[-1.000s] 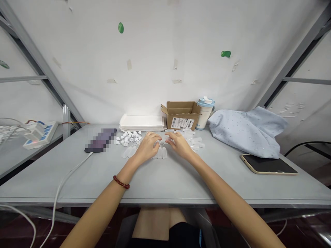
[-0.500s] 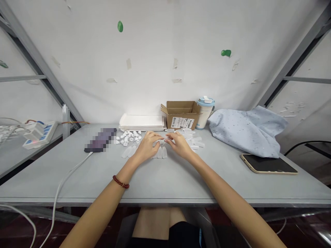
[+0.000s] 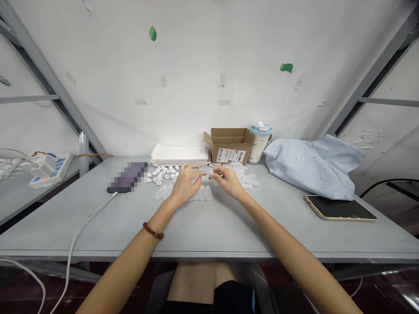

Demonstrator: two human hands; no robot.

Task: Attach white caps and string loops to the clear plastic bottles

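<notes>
My left hand and my right hand meet over the middle of the grey table, fingers pinched together on a small clear plastic piece held between them just above the surface. Under and in front of the hands lies a row of clear plastic tubes. A heap of small white caps sits to the left of my left hand, and more clear tubes lie to the right of my right hand. My left wrist wears a red bead bracelet.
A cardboard box, a blue-lidded cup and a stack of white trays stand at the back. A phone on a cable lies left, a power strip far left. Blue cloth and a tablet occupy the right.
Both hands have lifted slightly off the table and drawn closer, now pinching a small clear piece between them. Everything else stays put.
</notes>
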